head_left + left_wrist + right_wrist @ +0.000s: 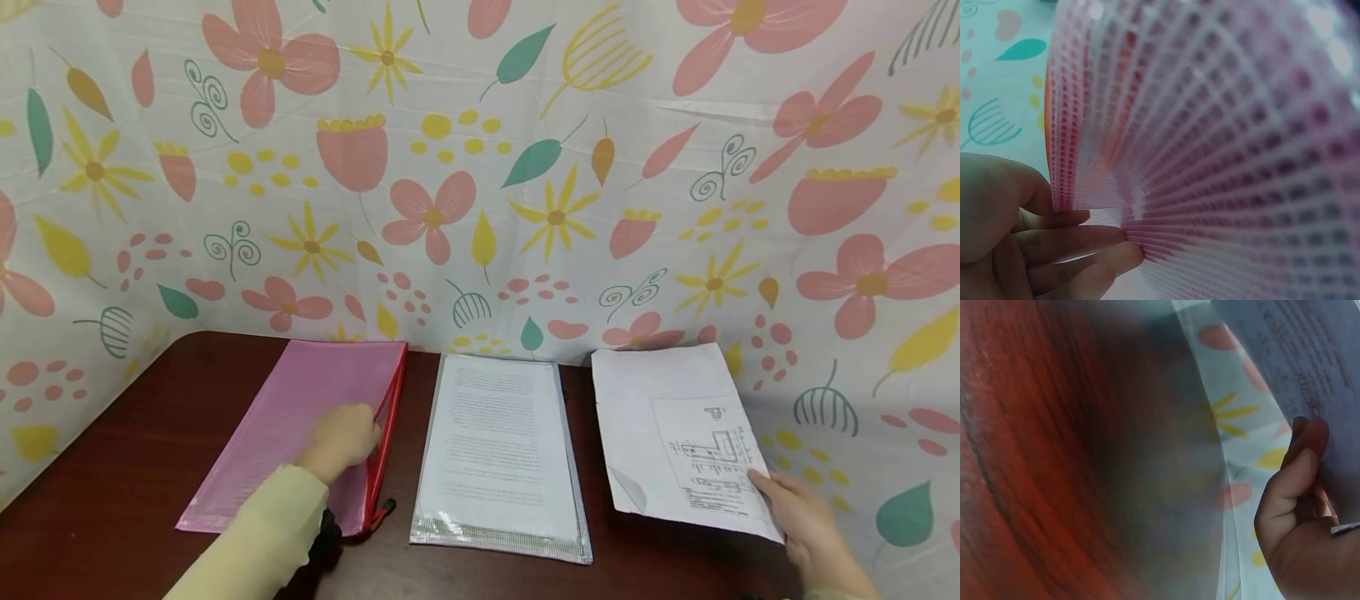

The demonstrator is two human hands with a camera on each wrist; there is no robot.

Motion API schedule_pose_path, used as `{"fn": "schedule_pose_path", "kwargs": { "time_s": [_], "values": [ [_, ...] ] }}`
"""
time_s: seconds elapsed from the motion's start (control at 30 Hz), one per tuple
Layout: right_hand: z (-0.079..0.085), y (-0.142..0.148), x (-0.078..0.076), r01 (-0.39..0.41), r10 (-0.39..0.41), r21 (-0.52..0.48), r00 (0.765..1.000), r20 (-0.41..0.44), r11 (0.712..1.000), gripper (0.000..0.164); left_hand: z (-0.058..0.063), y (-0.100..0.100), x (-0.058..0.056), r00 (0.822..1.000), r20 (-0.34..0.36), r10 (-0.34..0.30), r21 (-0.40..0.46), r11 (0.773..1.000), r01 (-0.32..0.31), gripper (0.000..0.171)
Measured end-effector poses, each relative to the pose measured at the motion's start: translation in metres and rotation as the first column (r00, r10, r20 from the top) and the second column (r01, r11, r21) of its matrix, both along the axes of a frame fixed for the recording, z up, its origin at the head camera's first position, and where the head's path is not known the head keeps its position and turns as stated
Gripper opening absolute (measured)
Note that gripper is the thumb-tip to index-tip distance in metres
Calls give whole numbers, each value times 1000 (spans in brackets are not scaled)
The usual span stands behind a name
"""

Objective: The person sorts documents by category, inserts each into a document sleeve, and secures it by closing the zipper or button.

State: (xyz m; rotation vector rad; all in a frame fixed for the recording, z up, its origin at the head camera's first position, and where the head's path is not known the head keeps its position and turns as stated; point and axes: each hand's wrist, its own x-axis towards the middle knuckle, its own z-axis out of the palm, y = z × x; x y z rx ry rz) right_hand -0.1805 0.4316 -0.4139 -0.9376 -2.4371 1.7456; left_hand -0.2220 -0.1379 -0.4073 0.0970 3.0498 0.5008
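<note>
- Your left hand point(345, 437) pinched the edge of the pink pouch point(277, 450) beside its red zip point(385, 458).
- Your right hand point(806, 517) pinched the near right corner of the paper point(637, 417) between thumb and curled fingers, holding its near end above the table point(112, 483).
- The pink pouch lay at the left of the table, its zip parted along the right side.
- The clear pouch point(502, 543) lay flat between pink pouch and paper, with printed pages point(498, 433) in it.
- The paper bore a printed diagram; its near left corner curled.
</note>
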Motion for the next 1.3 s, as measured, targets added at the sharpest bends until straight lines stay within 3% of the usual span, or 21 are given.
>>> {"fn": "schedule_pose_path", "kwargs": {
  "time_s": [0.23,0.67,1.0,1.3],
  "values": [
    [-2,-8,5,-29,29,-32,999,-22,999,68,-2,17,0,999,-27,-28,-1,1000,28,35],
    [-5,-23,5,-44,44,2,999,-19,999,71,-8,45,-5,998,-50,-39,-19,999,38,25],
    [-6,-30,6,-111,110,-25,994,-13,994,75,-8,58,-6,997,-42,-59,-33,998,58,18],
    [-9,-41,3,-144,143,-60,989,-32,988,75,-12,69,-6,992,-86,-90,-47,995,86,16]
  ]
}}
